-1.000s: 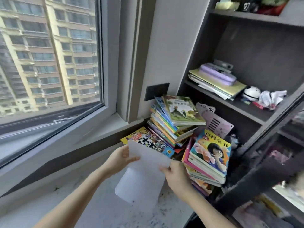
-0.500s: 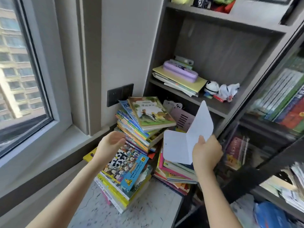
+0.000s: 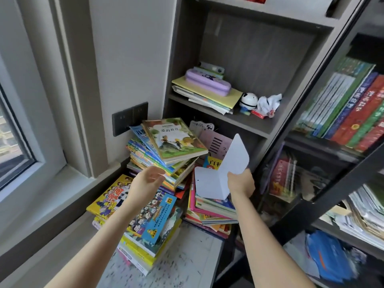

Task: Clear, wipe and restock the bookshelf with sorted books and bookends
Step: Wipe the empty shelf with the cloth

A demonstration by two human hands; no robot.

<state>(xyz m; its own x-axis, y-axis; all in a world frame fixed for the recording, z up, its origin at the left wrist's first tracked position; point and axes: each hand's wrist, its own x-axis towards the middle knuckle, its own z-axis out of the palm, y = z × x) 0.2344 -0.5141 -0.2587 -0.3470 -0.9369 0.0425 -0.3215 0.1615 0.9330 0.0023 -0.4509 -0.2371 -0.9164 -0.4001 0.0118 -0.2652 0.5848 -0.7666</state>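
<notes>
My right hand [image 3: 241,181] grips a white L-shaped bookend [image 3: 223,171] at its fold, held above the right pile of books [image 3: 209,213]. My left hand [image 3: 146,180] hovers with loosely curled fingers and nothing in it, just in front of the tall book stack [image 3: 166,150] topped by a green-covered book. A third pile with a cartoon cover [image 3: 145,221] lies under my left forearm. The dark bookshelf [image 3: 239,121] stands behind, and its open shelf holds flat books, a purple pencil case [image 3: 207,82], a panda toy [image 3: 248,100] and a crumpled tissue. A pink bookend [image 3: 216,142] leans behind the piles.
A window and its sill [image 3: 41,183] run along the left. A dark wall socket [image 3: 128,118] sits beside the shelf. The piles rest on a speckled white desk [image 3: 187,256]. A glass-fronted cabinet [image 3: 342,111] with upright books fills the right side.
My left hand let go of the white bookend. My right hand lifted it up and to the right, over the right pile. The view swung right toward the bookshelf.
</notes>
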